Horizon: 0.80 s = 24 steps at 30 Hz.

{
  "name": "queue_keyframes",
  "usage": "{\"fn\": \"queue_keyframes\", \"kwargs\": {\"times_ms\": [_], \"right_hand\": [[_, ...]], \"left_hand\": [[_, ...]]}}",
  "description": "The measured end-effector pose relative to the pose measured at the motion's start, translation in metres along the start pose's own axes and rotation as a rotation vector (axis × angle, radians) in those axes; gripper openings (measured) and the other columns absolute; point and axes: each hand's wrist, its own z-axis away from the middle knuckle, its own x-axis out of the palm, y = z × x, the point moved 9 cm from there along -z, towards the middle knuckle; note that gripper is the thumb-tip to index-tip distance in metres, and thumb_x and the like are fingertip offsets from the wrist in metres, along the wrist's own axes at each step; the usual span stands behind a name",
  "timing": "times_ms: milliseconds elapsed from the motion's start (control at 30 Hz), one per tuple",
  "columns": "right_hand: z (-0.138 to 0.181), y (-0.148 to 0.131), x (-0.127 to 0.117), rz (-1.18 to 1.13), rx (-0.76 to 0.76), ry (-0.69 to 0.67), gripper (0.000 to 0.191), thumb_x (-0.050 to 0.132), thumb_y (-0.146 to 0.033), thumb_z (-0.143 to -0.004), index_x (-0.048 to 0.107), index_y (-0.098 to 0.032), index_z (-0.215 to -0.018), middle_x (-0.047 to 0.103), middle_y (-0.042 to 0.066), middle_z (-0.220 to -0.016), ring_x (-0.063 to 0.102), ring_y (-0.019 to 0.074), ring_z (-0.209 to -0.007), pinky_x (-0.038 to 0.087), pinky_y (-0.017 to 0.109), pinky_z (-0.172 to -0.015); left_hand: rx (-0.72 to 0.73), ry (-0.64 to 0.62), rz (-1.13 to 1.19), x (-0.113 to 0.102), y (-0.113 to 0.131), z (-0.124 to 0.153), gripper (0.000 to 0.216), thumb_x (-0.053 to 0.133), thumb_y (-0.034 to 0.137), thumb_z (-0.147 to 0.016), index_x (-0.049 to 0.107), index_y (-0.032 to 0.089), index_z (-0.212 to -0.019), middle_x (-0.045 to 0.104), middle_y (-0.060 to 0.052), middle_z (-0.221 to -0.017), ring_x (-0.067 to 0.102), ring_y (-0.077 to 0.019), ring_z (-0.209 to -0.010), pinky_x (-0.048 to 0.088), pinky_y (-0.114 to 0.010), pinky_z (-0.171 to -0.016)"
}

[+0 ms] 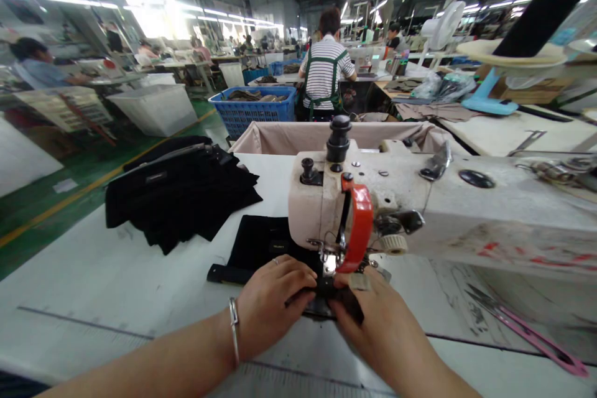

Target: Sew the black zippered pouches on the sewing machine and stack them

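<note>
A cream sewing machine [420, 199] with a red guard [359, 230] stands on the white table [93, 280]. A black fabric piece [261, 242] lies under its needle area. My left hand [275, 305], with a bracelet and a ring, presses and pinches the black fabric just left of the needle. My right hand [377, 323] grips the same fabric from the right, fingers curled on it below the presser foot. Both hands touch each other's side of the piece.
A pile of black fabric pieces [181, 193] lies at the table's left. Pink-handled snips [536, 339] lie at the right. A beige cloth bin [326, 134] sits behind the machine. A person in a striped shirt [326, 68] works ahead beside a blue basket [254, 109].
</note>
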Motion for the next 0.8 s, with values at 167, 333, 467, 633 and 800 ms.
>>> {"fn": "queue_keyframes", "kwargs": {"times_ms": [167,333,467,633,800], "right_hand": [[-0.001,-0.006,0.002,0.052,-0.083,0.001,0.023,0.053,-0.005,-0.081,0.056,-0.021,-0.097,0.061,0.004,-0.086,0.056,0.0224,-0.083,0.05,0.036,-0.074],[-0.001,-0.012,-0.006,0.002,-0.084,0.008,0.028,0.054,-0.007,-0.082,0.059,-0.02,-0.106,0.063,0.007,-0.1,0.058,0.023,-0.094,0.052,0.037,-0.08],[0.002,-0.016,-0.003,0.012,-0.16,-0.018,0.023,0.053,-0.013,-0.091,0.062,-0.022,-0.111,0.066,0.007,-0.105,0.061,0.0213,-0.096,0.053,0.036,-0.083],[0.002,-0.01,0.001,0.016,-0.139,0.004,0.018,0.054,-0.016,-0.093,0.066,-0.022,-0.105,0.068,0.005,-0.1,0.063,0.0204,-0.086,0.054,0.034,-0.075],[-0.002,-0.009,-0.001,0.082,-0.148,0.038,0.022,0.049,-0.016,-0.095,0.069,-0.02,-0.102,0.069,0.008,-0.098,0.064,0.0205,-0.085,0.055,0.033,-0.072]], "left_hand": [[0.066,-0.045,-0.131,0.004,0.01,0.003,0.019,0.067,0.015,-0.081,0.066,0.019,-0.1,0.072,-0.003,-0.101,0.065,-0.0216,-0.093,0.051,-0.039,-0.088],[0.214,-0.078,-0.228,0.009,0.023,0.003,0.019,0.049,0.011,-0.094,0.065,0.015,-0.103,0.073,-0.005,-0.099,0.067,-0.0183,-0.089,0.054,-0.037,-0.086],[0.187,-0.075,-0.19,0.008,0.019,0.001,0.017,0.052,0.015,-0.094,0.067,0.017,-0.099,0.073,-0.004,-0.098,0.066,-0.0167,-0.09,0.055,-0.035,-0.088],[0.184,-0.137,-0.208,0.016,0.015,0.001,0.018,0.048,0.015,-0.096,0.066,0.016,-0.099,0.072,-0.004,-0.097,0.066,-0.0158,-0.091,0.053,-0.033,-0.09],[0.182,-0.135,-0.21,0.019,0.007,-0.004,0.017,0.048,0.015,-0.097,0.065,0.016,-0.098,0.072,-0.003,-0.096,0.066,-0.0155,-0.091,0.05,-0.035,-0.094]]}}
